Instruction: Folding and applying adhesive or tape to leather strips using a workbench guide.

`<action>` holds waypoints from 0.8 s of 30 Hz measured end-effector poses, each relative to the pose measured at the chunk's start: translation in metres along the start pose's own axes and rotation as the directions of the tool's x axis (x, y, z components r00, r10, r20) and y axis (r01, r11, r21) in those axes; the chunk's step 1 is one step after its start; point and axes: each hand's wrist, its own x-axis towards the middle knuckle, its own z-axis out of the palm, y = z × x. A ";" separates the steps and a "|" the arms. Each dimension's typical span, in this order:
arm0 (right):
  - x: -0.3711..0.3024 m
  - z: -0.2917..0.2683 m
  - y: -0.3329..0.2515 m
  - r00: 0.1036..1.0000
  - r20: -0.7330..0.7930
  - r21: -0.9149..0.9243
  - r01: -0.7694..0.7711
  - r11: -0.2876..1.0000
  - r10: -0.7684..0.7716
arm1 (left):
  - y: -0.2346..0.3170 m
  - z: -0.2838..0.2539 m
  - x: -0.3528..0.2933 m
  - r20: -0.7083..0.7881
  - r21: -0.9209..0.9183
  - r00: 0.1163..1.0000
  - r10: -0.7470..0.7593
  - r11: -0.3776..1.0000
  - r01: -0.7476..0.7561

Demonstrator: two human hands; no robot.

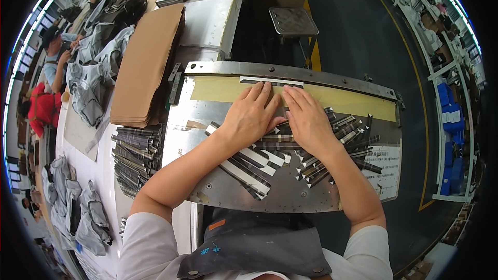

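Note:
A narrow white-edged strip (248,80) lies along the metal bar (337,82) at the far side of the machine's steel table (179,140). My left hand (251,113) lies flat with its fingers stretched out, the tips at the strip's near edge. Beside it, my right hand (309,119) is also flat, fingers extended toward the same strip. Neither hand is wrapped round anything. Under and between my wrists are loose dark plaid strips with white backing (244,173). More plaid strips (353,129) lie scattered by my right forearm.
Yellow tape (358,102) runs below the bar. On the left stand a stack of brown card sheets (142,67) and a pile of cut plaid strips (136,158). Grey garment pieces (85,93) cover the white table beyond. A stool (293,22) stands past the bar; shelves with blue bins (452,119) line the right.

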 end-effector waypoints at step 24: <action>-0.003 -0.021 -0.032 0.999 0.033 0.534 0.001 0.846 -0.022 | 0.008 -0.105 -0.027 0.464 -0.385 0.878 0.122 0.920 0.076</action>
